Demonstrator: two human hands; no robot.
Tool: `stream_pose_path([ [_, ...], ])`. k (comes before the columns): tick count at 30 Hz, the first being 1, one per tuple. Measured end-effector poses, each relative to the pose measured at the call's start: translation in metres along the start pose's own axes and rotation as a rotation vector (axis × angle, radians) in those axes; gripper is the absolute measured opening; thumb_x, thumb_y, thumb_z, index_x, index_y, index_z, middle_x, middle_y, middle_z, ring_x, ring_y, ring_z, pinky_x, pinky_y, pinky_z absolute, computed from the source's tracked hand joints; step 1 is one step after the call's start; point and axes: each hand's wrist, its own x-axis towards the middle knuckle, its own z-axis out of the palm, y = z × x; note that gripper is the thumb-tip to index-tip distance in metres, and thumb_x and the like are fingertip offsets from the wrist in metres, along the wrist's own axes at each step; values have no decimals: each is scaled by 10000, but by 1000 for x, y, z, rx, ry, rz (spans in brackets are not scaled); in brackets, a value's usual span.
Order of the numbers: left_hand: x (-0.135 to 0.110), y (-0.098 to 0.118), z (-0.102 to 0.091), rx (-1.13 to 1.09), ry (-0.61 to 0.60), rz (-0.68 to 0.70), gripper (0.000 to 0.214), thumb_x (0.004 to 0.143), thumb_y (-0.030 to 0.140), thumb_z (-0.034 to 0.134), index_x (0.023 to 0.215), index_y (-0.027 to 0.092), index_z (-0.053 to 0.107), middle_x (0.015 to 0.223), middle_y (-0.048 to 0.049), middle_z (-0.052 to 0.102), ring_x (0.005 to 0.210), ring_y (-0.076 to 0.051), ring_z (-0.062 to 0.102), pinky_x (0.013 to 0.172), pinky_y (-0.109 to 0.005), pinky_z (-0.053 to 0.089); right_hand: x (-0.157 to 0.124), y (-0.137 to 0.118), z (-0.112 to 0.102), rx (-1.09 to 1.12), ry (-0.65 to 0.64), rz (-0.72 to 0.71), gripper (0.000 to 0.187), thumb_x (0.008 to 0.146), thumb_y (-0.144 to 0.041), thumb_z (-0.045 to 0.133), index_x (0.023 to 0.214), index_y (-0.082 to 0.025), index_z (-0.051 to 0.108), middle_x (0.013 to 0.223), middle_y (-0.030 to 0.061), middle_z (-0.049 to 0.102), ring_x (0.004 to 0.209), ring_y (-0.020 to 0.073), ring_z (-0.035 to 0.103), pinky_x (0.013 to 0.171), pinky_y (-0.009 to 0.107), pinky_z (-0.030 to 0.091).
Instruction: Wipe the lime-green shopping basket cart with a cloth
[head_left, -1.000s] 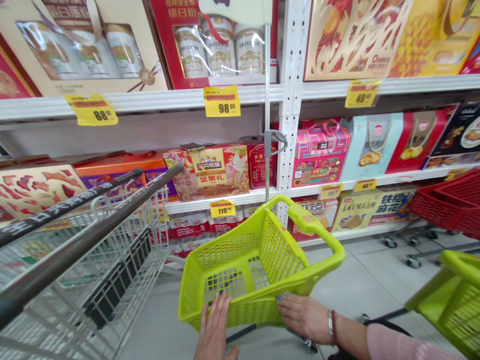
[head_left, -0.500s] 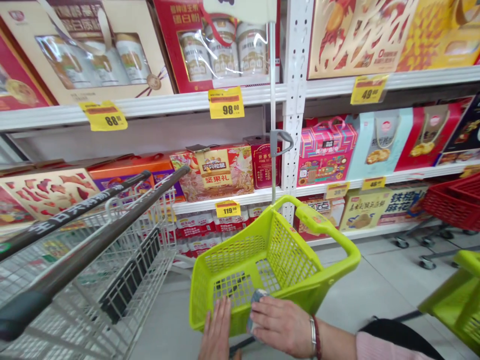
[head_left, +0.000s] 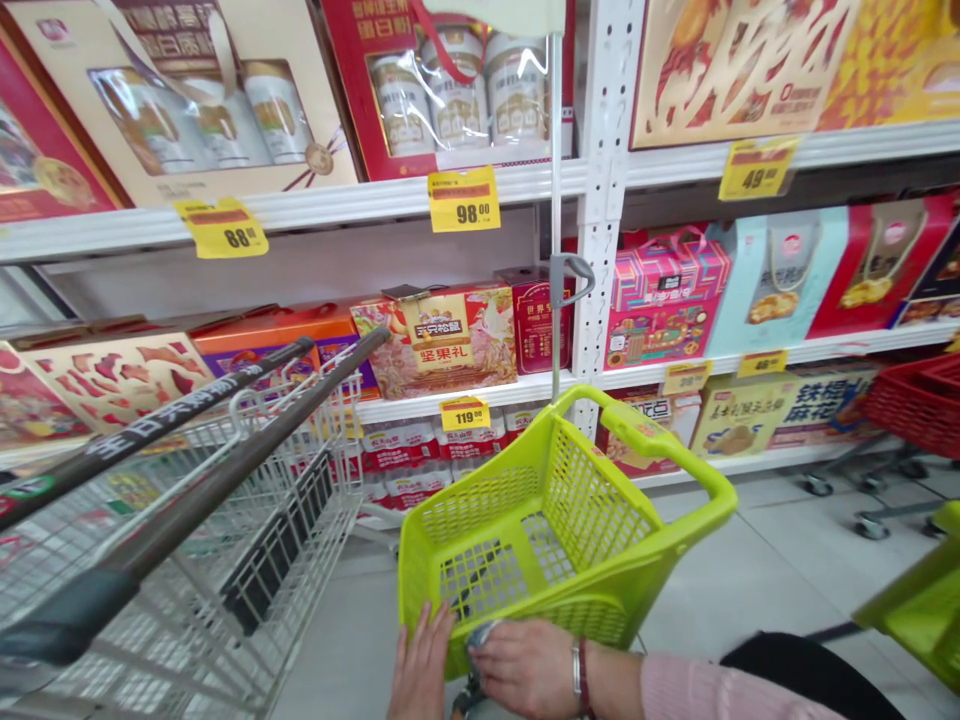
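Observation:
A lime-green shopping cart (head_left: 645, 560) with a perforated basket stands in front of me, its handle toward the right. My left hand (head_left: 424, 665) lies on the near left side of the basket, fingers stretched out and pointing up over the rim. Just right of it, my right hand (head_left: 529, 665) presses a grey-blue cloth (head_left: 480, 636) against the outside of the near wall, below the rim. Only a small edge of the cloth shows past the fingers. A bracelet and a pink sleeve (head_left: 690, 690) are on the right arm.
Metal wire shopping carts (head_left: 292, 540) with dark handles stand close on the left. Shelves (head_left: 480, 395) of gift boxes with yellow price tags run behind. At the right are a red basket cart (head_left: 915, 405) and another green cart (head_left: 919, 610).
My right hand has moved left and slightly down with the cloth along the near wall, closer to my left hand. The whole view has shifted a little.

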Motion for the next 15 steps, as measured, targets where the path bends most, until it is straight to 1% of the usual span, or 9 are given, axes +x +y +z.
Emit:
stream_pose_path([
  [3, -2, -1, 1, 0, 10, 6, 1082, 468, 121, 492, 1540, 84, 350, 1682, -67, 275, 1588, -312, 156, 1317, -510, 76, 20, -8, 29, 49, 4, -55, 228, 1018, -225, 554, 953, -159, 762, 1160, 58, 758, 1155, 167, 645, 1147, 300, 411],
  [5, -2, -4, 2, 9, 22, 16, 1070, 478, 111, 493, 1539, 83, 353, 1681, -66, 281, 1588, -305, 161, 1320, -494, 72, 28, -8, 36, 63, 8, -79, 237, 1011, -217, 553, 910, -163, 760, 1107, 62, 765, 1127, 170, 653, 1143, 310, 415],
  [6, -3, -6, 3, 10, 27, 18, 1066, 480, 108, 494, 1537, 84, 357, 1680, -65, 285, 1589, -301, 157, 1320, -484, 79, 30, -7, 35, 67, 13, -88, 243, 1012, -217, 548, 905, -166, 760, 1104, 61, 765, 1135, 170, 650, 1148, 312, 410],
  [8, -3, -10, 4, 2, 39, 16, 1072, 471, 104, 499, 1534, 95, 367, 1680, -63, 290, 1591, -295, 145, 1319, -474, 92, 24, -1, 24, 71, 23, -100, 254, 1019, -216, 535, 915, -176, 763, 1136, 50, 759, 1171, 164, 639, 1169, 314, 390],
  [10, -2, -13, 5, -17, 44, 12, 1091, 453, 105, 500, 1536, 114, 370, 1681, -59, 289, 1592, -289, 145, 1318, -474, 93, 9, 6, 6, 71, 37, -104, 274, 1028, -219, 518, 911, -193, 764, 1163, 34, 755, 1187, 155, 636, 1178, 310, 384],
  [13, -1, -14, 5, -44, 21, 5, 1117, 430, 116, 493, 1539, 126, 366, 1688, -51, 271, 1593, -293, 135, 1318, -499, 62, -21, 14, -22, 75, 28, -29, 313, 1046, -224, 470, 943, -193, 764, 1206, 40, 747, 1193, 160, 644, 1162, 315, 410],
  [15, 0, -13, 4, -59, -5, 0, 1131, 426, 131, 491, 1548, 128, 346, 1692, -41, 262, 1596, -293, 115, 1317, -520, 53, -32, 15, -32, 85, -5, 32, 337, 1057, -229, 437, 976, -192, 762, 1238, 47, 739, 1207, 171, 640, 1155, 317, 422],
])
